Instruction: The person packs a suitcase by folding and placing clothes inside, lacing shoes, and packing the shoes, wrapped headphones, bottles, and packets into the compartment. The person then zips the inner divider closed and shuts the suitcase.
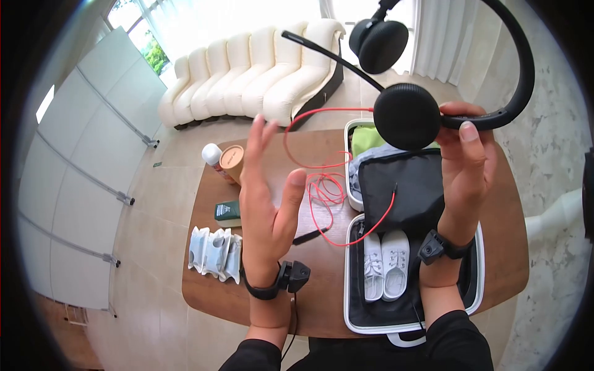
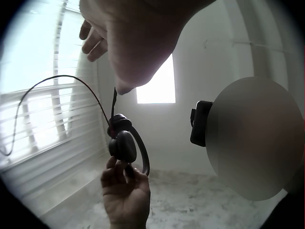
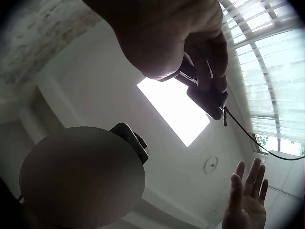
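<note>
My right hand (image 1: 465,167) grips a black headset (image 1: 406,116) by its headband next to one ear cup, raised above the open suitcase (image 1: 354,321). Its microphone boom points up and left. From the ear cup a red cable (image 1: 323,110) loops down to a coil on the table. My left hand (image 1: 263,207) is raised over the table with straight, spread fingers and holds nothing. In the left wrist view the headset (image 2: 125,145) hangs beyond that hand, with the right hand (image 2: 126,195) below it. The right wrist view shows the left hand (image 3: 247,200) upright, palm visible.
White sneakers (image 1: 395,266) lie in the suitcase's near half, below a black flap (image 1: 402,185); clothes (image 1: 368,141) fill the far half. On the wooden table's left are white-wrapped packs (image 1: 213,253), a green box (image 1: 228,213), a brown canister (image 1: 232,157) and a white-capped can (image 1: 212,154).
</note>
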The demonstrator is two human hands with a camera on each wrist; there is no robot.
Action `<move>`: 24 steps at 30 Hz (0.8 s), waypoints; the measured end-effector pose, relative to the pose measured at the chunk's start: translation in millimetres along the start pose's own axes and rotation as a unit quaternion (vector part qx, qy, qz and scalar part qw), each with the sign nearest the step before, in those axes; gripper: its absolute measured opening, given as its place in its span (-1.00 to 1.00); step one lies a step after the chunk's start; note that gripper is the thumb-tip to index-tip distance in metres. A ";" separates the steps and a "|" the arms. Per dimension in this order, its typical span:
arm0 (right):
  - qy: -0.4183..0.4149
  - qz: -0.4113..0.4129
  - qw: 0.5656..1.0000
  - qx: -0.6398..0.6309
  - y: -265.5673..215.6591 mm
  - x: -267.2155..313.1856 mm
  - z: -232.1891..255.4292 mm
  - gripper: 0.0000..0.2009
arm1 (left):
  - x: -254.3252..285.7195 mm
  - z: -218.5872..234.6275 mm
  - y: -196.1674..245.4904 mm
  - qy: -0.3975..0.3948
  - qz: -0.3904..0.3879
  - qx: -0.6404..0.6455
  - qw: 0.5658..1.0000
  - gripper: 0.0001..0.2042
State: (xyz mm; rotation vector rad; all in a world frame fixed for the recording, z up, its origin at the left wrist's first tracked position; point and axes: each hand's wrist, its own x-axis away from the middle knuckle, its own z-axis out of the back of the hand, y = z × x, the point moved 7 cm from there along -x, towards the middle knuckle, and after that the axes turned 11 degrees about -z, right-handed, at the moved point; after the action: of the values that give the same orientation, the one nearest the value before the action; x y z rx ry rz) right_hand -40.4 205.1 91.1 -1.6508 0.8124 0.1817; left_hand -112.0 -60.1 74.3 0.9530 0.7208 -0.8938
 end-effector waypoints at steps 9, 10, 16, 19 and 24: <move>-0.035 -0.055 0.995 -0.078 16.2 14.7 -52.0 -0.68 | 10.0 -42.3 26.9 -0.173 0.041 0.170 0.969 -0.79; -0.044 -0.076 0.993 -0.081 22.2 18.9 -62.1 -0.69 | 13.8 -49.0 28.6 -0.180 0.054 0.170 0.967 -0.83; -0.148 -0.079 0.979 -0.113 45.7 35.8 -97.1 -0.71 | 20.5 -61.1 25.8 -0.233 -0.026 0.066 0.970 -0.93; -0.150 -0.103 0.979 -0.091 48.1 41.0 -100.9 -0.69 | 20.5 -56.3 24.6 -0.236 -0.007 0.086 0.968 -0.94; -0.138 -0.115 0.977 -0.113 56.3 40.4 -102.1 -0.74 | 41.2 -63.1 18.2 -0.244 -0.078 0.013 0.967 -0.78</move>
State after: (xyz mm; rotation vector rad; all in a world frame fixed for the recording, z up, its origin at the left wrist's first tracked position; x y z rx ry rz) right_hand -75.6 93.8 51.1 -1.8678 0.3979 0.3416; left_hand -85.4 -10.6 20.9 0.6630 0.3630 -1.2223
